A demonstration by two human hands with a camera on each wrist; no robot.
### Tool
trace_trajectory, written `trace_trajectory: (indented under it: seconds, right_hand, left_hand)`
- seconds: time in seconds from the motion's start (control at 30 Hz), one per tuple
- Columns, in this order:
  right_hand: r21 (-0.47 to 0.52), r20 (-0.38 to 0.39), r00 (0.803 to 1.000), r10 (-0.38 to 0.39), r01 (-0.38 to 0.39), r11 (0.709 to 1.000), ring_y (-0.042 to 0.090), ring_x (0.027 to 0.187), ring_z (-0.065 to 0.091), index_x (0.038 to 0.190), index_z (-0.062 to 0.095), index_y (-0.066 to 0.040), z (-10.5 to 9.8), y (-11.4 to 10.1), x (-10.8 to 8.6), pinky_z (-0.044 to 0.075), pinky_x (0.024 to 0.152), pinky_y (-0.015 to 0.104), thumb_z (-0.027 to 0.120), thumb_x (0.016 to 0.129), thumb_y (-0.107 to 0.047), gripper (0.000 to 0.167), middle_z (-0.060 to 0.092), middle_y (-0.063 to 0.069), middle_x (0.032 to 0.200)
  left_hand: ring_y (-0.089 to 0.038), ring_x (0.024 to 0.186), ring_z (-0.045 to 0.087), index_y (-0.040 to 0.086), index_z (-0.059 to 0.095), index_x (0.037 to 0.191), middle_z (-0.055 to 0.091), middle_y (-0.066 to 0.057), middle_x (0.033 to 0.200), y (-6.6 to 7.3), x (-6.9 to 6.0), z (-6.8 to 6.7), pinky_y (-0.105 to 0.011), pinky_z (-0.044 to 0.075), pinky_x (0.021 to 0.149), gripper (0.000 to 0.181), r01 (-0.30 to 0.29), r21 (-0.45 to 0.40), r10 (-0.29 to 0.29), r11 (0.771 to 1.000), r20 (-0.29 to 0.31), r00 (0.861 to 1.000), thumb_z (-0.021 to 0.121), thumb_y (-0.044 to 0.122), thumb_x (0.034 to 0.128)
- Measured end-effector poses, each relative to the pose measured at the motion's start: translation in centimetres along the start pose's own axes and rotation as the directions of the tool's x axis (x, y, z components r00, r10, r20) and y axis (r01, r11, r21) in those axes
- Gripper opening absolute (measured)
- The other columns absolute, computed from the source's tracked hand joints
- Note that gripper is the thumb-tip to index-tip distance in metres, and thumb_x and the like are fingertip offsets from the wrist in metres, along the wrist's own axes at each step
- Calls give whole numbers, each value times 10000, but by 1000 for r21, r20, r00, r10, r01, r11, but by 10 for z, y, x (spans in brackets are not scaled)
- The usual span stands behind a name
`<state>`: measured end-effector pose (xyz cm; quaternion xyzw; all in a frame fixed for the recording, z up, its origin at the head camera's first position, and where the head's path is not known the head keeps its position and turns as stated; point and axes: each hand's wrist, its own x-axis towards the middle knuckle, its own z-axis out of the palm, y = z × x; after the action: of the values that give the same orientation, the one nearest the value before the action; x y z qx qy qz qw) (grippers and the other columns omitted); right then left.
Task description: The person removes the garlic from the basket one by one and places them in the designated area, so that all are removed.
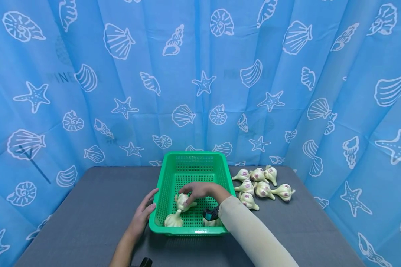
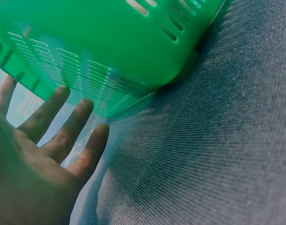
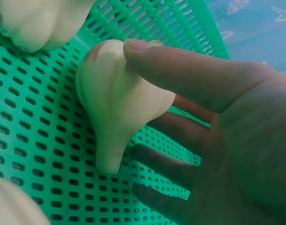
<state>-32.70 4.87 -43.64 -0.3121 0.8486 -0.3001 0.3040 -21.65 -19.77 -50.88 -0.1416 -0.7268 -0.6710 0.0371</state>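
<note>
A green perforated plastic basket (image 1: 194,230) stands on the table. Inside it, my right hand (image 1: 200,190) holds a garlic bulb (image 1: 182,203) between thumb and fingers. The right wrist view shows the thumb pressed on the top of this garlic bulb (image 3: 112,93), its stem pointing down near the basket floor. Another garlic bulb (image 1: 173,220) lies at the near left corner, and a third bulb (image 1: 211,223) is partly hidden beneath my right wrist. My left hand (image 1: 142,215) is at the basket's left side, fingers (image 2: 77,124) spread and extended by the wall.
Several garlic bulbs (image 1: 263,190) lie in a cluster on the grey table (image 1: 97,218), just right of the basket. A blue curtain (image 1: 194,92) with white shell prints hangs behind the table and along its sides.
</note>
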Motion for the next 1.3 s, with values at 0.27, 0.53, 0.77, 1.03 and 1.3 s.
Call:
trace_trajectory:
  seconds: [0.27, 0.53, 0.77, 1.03, 1.3]
  right_hand:
    - [-2, -19, 1000, 18, -18, 1000, 277, 1287, 451, 1390, 532, -106, 1, -1, 0, 409, 989, 426, 747, 872, -206, 570, 523, 88, 1365]
    - [-38, -41, 999, 24, -26, 999, 272, 1247, 484, 1340, 579, -138, 2, 0, 2, 433, 956, 408, 761, 858, -212, 521, 554, 81, 1321]
    - [-94, -58, 998, 14, -19, 995, 253, 1163, 527, 1273, 611, -174, 2, 1, 4, 447, 913, 391, 777, 844, -246, 466, 592, 41, 1218]
    - [-17, -24, 1000, 12, -12, 1000, 243, 1156, 526, 1201, 585, -174, 6, -4, 4, 454, 896, 390, 789, 831, -210, 424, 566, 56, 1221]
    - [-16, -24, 1000, 14, -15, 1000, 250, 1168, 508, 1150, 555, -173, 11, -8, 1, 448, 899, 386, 804, 815, -205, 419, 543, 50, 1223]
  left_hand:
    - [-138, 1185, 502, 177, 306, 1530, 348, -182, 1478, 1, 0, 1, -339, 459, 894, 495, 8, 4, -8, 1000, -12, 1000, 415, 204, 1048]
    - [-123, 1184, 498, 161, 299, 1532, 354, -200, 1466, 0, 0, 0, -335, 457, 897, 496, -18, 3, 18, 1000, -4, 1000, 408, 179, 1048]
    - [-120, 1170, 507, 161, 299, 1532, 345, -188, 1472, 1, -1, 0, -344, 461, 888, 497, -18, 6, 18, 1000, -3, 1000, 406, 179, 1047]
    - [-132, 1166, 511, 156, 285, 1536, 345, -205, 1471, 2, -1, -1, -334, 461, 885, 501, -19, 3, 19, 1000, 1, 1000, 399, 180, 1049]
    - [-169, 1187, 500, 155, 295, 1533, 347, -205, 1475, 0, 0, 0, -329, 463, 885, 499, -10, 5, 10, 1000, -7, 1000, 409, 184, 1047]
